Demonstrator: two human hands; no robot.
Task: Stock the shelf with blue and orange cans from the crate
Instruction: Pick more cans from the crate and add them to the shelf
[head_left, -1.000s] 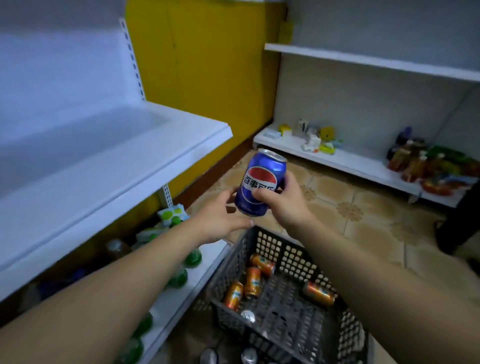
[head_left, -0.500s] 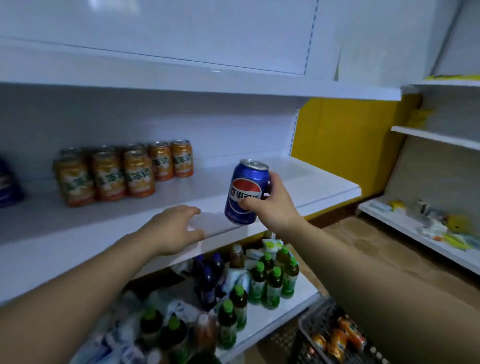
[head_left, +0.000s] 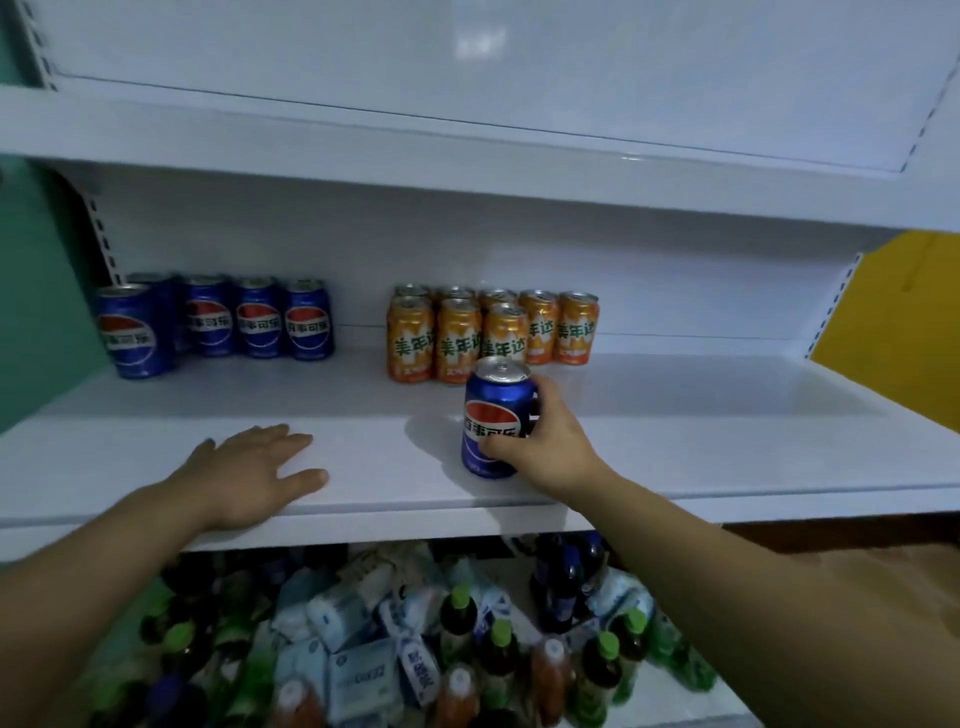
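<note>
My right hand (head_left: 545, 441) grips an upright blue can (head_left: 493, 415) that stands at or just above the front of the white middle shelf (head_left: 727, 415). My left hand (head_left: 254, 467) rests flat, fingers spread, on the shelf's front edge to the left of the can. Several blue cans (head_left: 218, 322) stand in a group at the shelf's back left. Several orange cans (head_left: 488, 332) are grouped at the back centre, just behind the held can. The crate is out of view.
An upper white shelf (head_left: 467, 171) overhangs the middle one. Below, the bottom shelf holds green-capped bottles (head_left: 498, 649), dark bottles and tissue packs (head_left: 358, 670). A yellow wall (head_left: 893, 332) shows at the right, a green wall (head_left: 36, 291) at the left.
The view swung left from the crate and floor to face the shelf. My right hand carried the blue can onto the shelf front, and my left hand let go of it and flattened on the edge.
</note>
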